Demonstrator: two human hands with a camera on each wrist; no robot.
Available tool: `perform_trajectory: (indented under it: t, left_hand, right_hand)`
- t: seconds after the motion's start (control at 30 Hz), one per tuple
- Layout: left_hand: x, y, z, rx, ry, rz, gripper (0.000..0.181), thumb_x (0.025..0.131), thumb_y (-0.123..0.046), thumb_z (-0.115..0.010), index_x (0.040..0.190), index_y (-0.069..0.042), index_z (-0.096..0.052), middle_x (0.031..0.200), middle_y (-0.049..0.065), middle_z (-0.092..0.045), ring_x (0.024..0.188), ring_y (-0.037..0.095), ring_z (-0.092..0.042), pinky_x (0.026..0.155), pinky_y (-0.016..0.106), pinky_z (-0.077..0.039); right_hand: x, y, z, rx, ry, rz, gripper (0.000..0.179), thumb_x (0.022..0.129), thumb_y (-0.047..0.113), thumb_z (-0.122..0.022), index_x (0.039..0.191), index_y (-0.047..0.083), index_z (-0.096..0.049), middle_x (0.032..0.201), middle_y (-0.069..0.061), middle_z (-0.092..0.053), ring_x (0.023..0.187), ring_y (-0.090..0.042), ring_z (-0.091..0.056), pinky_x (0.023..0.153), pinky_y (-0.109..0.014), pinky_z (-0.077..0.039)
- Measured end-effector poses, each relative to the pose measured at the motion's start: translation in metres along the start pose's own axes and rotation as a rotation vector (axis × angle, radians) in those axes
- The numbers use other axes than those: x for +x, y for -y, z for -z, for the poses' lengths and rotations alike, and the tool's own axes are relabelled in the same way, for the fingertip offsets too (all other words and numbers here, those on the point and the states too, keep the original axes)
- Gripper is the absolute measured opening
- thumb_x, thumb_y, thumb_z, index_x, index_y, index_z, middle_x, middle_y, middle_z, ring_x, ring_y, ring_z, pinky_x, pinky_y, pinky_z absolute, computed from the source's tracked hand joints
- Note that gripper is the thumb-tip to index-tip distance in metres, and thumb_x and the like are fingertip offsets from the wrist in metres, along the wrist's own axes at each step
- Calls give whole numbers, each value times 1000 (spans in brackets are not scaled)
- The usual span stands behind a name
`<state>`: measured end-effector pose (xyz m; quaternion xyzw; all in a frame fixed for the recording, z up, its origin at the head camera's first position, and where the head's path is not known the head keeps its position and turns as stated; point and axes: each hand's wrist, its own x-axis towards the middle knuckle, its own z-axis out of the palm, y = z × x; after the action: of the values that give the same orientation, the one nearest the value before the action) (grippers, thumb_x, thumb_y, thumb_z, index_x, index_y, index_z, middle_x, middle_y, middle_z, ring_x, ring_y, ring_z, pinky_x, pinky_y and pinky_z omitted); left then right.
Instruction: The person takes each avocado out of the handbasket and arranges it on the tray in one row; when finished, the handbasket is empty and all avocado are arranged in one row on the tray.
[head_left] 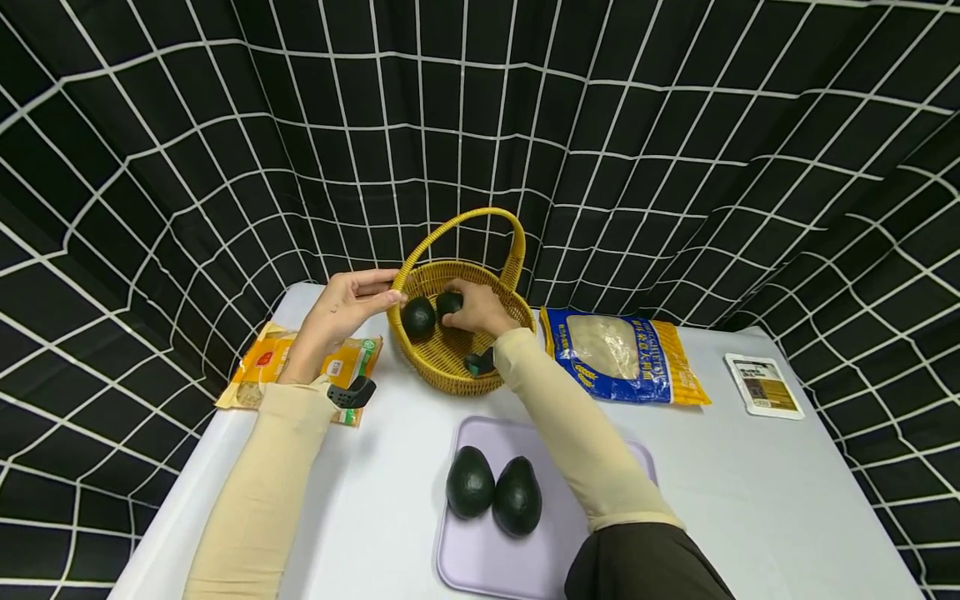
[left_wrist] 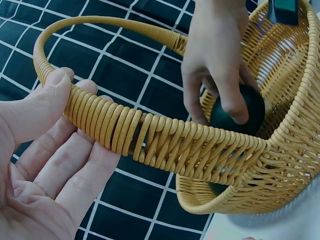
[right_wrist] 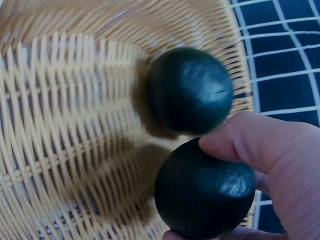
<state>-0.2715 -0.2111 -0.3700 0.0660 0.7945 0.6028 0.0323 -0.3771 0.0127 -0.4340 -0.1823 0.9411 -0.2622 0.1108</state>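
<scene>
Evidently midway: avocados split two and two.

Leftmost, an orange packet lay beneath the left arm. The left hand pinched the wicker basket by its handle, between thumb and fingers. Inside, a first avocado rested near the left wall, unheld; just beside it the right hand, partly closed, gripped a second avocado, not yet released. Nearer the person, a third avocado and a fourth avocado lay untouched on the lilac tray, its right part hidden by the sleeve. Work was judged about half done. Farther right lay a blue packet and a white packet.
</scene>
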Motion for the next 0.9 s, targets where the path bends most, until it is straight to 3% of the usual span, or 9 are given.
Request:
perform_trajectory:
  t: [0.3, 0.53, 0.77, 0.9]
  left_hand:
    - [0, 0, 0, 6, 4, -4, 48, 99, -23, -67, 143, -7, -57, 129, 18, -69, 105, 6, -70, 105, 32, -53]
    - [-1, -1, -1, -2, 0, -5, 46, 100, -20, -65, 143, -5, -57, 128, 19, -69, 102, 4, -70, 95, 19, -55]
    - [-2, -2, -1, 30, -8, 5, 48, 99, -25, -67, 143, -8, -58, 127, 16, -70, 105, 5, -69, 104, 30, -53]
    - [-3, -2, -1, 16, -9, 5, 47, 100, -23, -66, 143, -6, -58, 129, 19, -68, 102, 2, -69, 99, 23, -54]
  right_hand:
    - [-24, 1, 14, 59, -99, 104, 58, 90, 27, -74, 144, 19, -54, 134, -10, -62, 108, -28, -64, 90, -43, -57]
    - [-50, 5, 26, 125, -196, 100, 61, 87, 29, -74, 144, 23, -54, 139, -6, -61, 99, -26, -64, 83, -41, -57]
    - [-76, 10, 38, 202, -263, 94, 60, 86, 29, -76, 142, 26, -56, 130, -8, -66, 94, -27, -65, 77, -39, -58]
    - [-90, 11, 41, 215, -288, 144, 60, 85, 27, -75, 142, 25, -56, 128, -8, -67, 93, -27, -65, 76, -39, -58]
